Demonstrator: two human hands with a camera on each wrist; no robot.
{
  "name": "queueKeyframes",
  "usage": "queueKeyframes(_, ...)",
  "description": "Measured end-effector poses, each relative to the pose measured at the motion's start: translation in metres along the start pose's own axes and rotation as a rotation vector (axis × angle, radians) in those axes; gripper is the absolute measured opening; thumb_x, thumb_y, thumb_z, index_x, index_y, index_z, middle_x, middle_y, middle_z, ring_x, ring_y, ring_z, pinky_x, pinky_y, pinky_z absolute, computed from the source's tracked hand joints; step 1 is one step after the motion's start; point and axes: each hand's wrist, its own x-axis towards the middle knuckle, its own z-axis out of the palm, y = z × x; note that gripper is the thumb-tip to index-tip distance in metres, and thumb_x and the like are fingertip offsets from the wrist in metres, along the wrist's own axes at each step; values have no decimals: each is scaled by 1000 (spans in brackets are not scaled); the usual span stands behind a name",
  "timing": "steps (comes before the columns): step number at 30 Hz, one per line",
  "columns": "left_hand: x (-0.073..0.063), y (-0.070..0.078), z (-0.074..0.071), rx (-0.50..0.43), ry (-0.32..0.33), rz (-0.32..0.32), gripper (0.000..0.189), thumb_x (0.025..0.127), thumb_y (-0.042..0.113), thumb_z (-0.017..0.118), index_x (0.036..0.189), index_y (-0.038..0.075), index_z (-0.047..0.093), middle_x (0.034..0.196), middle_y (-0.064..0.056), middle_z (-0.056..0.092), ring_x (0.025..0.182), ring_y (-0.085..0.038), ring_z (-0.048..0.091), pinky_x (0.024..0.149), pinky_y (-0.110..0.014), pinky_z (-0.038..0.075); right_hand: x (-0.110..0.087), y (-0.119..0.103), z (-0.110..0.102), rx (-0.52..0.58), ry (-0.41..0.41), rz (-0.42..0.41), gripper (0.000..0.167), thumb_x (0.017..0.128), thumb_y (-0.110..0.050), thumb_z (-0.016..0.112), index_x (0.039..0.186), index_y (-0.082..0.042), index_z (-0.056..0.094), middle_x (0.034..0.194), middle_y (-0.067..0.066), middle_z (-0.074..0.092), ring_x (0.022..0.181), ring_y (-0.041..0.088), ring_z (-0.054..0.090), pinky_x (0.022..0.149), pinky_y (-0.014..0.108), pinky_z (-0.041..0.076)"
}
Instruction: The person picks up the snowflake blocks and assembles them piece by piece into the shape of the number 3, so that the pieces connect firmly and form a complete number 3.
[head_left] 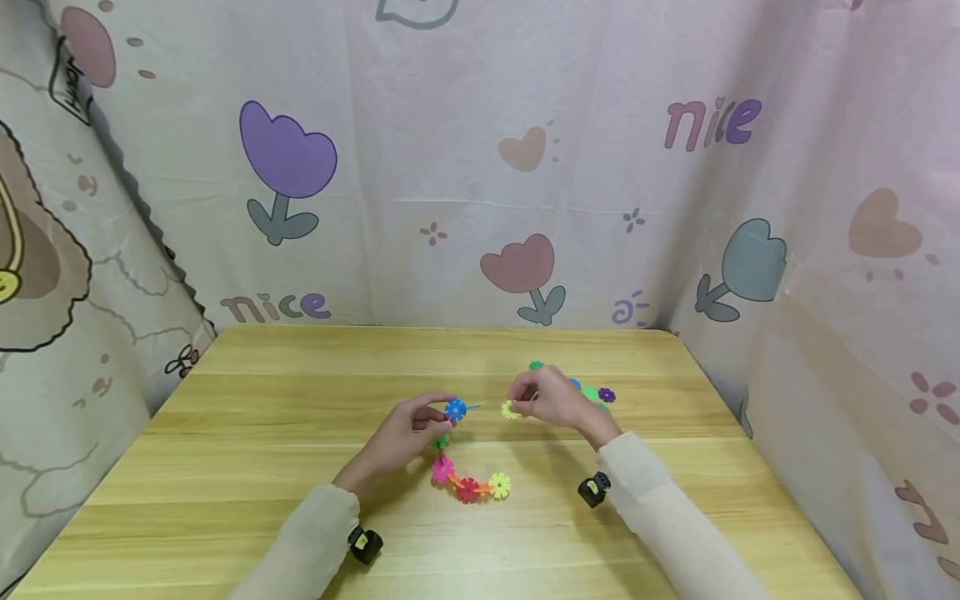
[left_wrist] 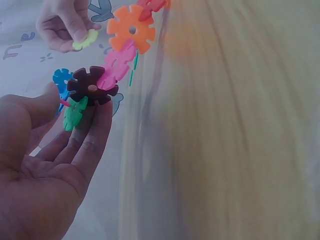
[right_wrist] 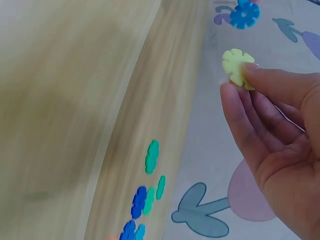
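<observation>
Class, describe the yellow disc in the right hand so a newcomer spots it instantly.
Start at the wooden table and find the right hand above it. This hand pinches a flower-shaped yellow disc. Unlike the other yellow disc, which ends the linked chain, it is joined to no other piece.

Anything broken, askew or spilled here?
Nothing stands out. The left hand holds a multicoloured chain of notched flower discs, with no visible break; the right hand pinches a yellow notched flower disc. Multicoloured notched discs behind that hand are partly hidden.
</observation>
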Motion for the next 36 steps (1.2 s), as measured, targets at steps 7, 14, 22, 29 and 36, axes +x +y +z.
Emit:
queueKeyframes(7,0,-1,0,8,-2,5,41,103,18,65,143,20,59,118,-15,72,103,-23,73,83,-27,62,8,-9,9,78,18,20,4,95,-5,72,97,-2,73,83,8,73,69,12,68,68,38,64)
queueKeyframes(14,1,0,0,6,2,5,41,103,18,65,143,20,59,119,-15,73,103,-23,73,84,-29,62,14,-14,17,164,39,56,7,96,-1,69,102,2,72,85,12,72,69,14,70,73,51,64)
queueKeyframes(22,0,1,-1,-10,-3,8,41,102,16,65,143,20,59,118,-15,73,101,-23,73,82,-29,63,16,-14,24,202,25,73,7,97,-1,68,103,1,72,86,13,72,68,14,70,74,52,64)
queueKeyframes(29,1,-2,0,-26,-12,17,40,103,13,65,142,20,60,118,-17,72,102,-26,74,82,-30,63,16,-12,25,189,22,59,8,98,-1,67,104,1,73,87,13,73,67,14,69,72,51,64)
queueKeyframes(36,1,0,0,-22,-10,18,41,103,9,63,142,19,60,117,-17,72,101,-26,73,83,-30,63,17,-16,30,180,37,59,8,97,1,67,102,2,74,86,13,73,66,14,68,72,53,63)
